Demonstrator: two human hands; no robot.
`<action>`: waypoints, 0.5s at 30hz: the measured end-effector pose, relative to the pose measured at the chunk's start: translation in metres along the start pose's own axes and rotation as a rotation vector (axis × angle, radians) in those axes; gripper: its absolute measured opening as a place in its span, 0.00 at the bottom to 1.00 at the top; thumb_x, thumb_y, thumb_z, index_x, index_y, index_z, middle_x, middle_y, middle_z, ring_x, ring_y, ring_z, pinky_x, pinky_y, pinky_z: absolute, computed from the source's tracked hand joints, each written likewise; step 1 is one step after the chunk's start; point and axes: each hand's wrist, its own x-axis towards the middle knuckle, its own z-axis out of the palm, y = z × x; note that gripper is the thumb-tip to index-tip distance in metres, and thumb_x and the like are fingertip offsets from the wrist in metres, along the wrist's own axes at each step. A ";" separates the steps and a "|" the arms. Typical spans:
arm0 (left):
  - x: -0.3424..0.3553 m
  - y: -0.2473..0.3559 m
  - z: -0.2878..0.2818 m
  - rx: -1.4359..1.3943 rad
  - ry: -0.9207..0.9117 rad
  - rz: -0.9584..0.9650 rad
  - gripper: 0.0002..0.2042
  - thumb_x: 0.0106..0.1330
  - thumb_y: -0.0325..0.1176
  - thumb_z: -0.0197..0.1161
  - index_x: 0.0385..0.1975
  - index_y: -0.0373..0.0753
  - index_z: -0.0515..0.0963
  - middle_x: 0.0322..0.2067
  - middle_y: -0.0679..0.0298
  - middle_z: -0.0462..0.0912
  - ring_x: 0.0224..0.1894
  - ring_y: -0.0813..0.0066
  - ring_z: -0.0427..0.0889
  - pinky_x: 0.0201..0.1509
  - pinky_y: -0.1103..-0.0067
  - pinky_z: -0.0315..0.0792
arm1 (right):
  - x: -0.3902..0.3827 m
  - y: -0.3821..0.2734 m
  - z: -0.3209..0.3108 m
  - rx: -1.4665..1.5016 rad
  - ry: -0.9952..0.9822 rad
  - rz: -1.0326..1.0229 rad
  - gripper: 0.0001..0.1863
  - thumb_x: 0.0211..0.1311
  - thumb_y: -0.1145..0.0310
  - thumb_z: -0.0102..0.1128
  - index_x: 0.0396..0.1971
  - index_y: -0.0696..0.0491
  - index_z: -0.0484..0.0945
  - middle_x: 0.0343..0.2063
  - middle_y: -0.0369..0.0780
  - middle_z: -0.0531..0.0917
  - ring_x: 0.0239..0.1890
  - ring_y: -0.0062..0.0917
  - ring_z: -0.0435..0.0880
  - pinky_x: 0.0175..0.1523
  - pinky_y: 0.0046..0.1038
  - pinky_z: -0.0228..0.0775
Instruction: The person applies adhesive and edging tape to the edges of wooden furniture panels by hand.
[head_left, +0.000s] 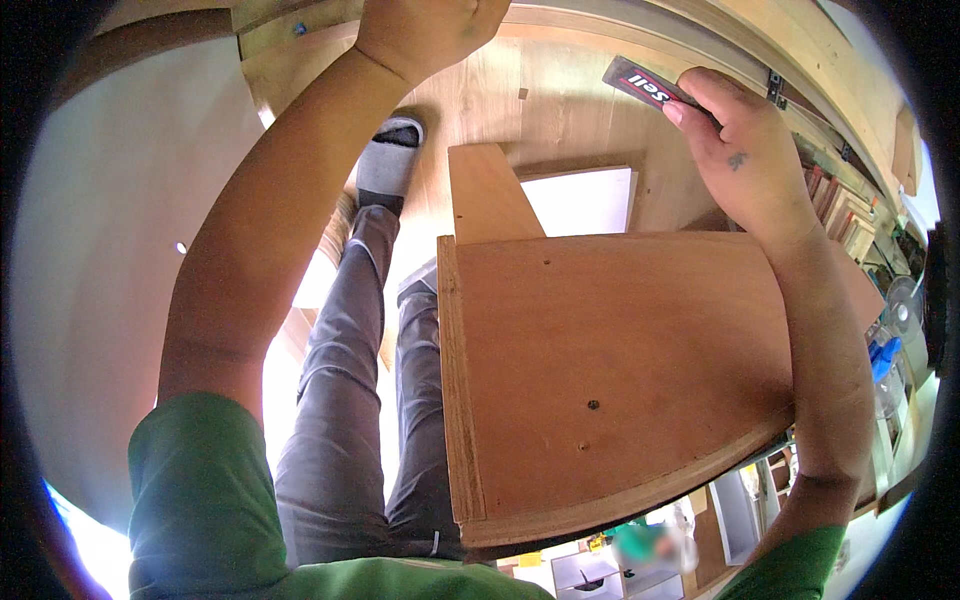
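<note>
At the top edge, my left hand point(435, 25) is raised near a pale wooden ledge, its fingers cut off by the frame. In my right hand point(735, 140), thumb and fingers grip a flat dark strip point(630, 78) with a red-edged label. Below that hand, a brown wooden panel assembly point(600, 350) with small holes and a curved lower edge spans the lower right, my right forearm lying over its right side. A tapered board point(485, 195) extends from its upper edge, beside a white panel point(585, 200).
My legs and slippered foot point(390, 160) are left of the panel over a light wooden floor point(525, 60). A pale surface point(100, 300) fills the far left. Stacked boards point(835, 205) and a blue object point(882, 360) line the right. Shelving point(590, 580) and a blurred person point(640, 545) appear at bottom.
</note>
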 end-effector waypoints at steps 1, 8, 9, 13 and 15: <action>0.001 0.001 0.000 -0.021 0.001 0.005 0.03 0.60 0.27 0.62 0.31 0.36 0.77 0.28 0.56 0.81 0.32 0.56 0.81 0.40 0.67 0.72 | -0.001 -0.002 -0.002 -0.002 -0.041 0.069 0.08 0.63 0.65 0.57 0.32 0.54 0.72 0.26 0.50 0.77 0.30 0.49 0.77 0.34 0.43 0.66; -0.008 0.013 0.007 -0.183 0.056 -0.218 0.03 0.64 0.27 0.59 0.31 0.34 0.77 0.26 0.54 0.79 0.32 0.54 0.80 0.39 0.68 0.72 | 0.001 0.007 -0.004 -0.065 -0.032 -0.014 0.11 0.65 0.66 0.59 0.35 0.58 0.71 0.22 0.49 0.69 0.23 0.37 0.67 0.32 0.32 0.65; -0.008 0.017 0.006 -0.181 0.053 -0.212 0.03 0.64 0.27 0.59 0.31 0.34 0.77 0.26 0.54 0.79 0.32 0.54 0.80 0.39 0.68 0.72 | 0.001 0.007 -0.006 -0.062 -0.026 -0.013 0.11 0.65 0.66 0.59 0.35 0.58 0.71 0.22 0.49 0.69 0.23 0.37 0.67 0.32 0.32 0.65; -0.038 -0.006 -0.001 -0.158 -0.100 -0.729 0.08 0.67 0.33 0.58 0.35 0.36 0.79 0.31 0.56 0.82 0.35 0.63 0.82 0.41 0.72 0.74 | 0.003 -0.002 -0.008 0.022 -0.063 0.011 0.12 0.65 0.64 0.58 0.34 0.58 0.71 0.22 0.49 0.69 0.23 0.36 0.66 0.32 0.32 0.65; -0.063 -0.016 -0.003 -0.049 -0.144 -0.907 0.12 0.72 0.40 0.54 0.38 0.39 0.81 0.33 0.58 0.85 0.37 0.70 0.84 0.44 0.75 0.75 | 0.003 -0.005 -0.008 0.082 -0.053 0.033 0.12 0.65 0.64 0.58 0.35 0.58 0.71 0.22 0.49 0.69 0.23 0.37 0.67 0.32 0.33 0.65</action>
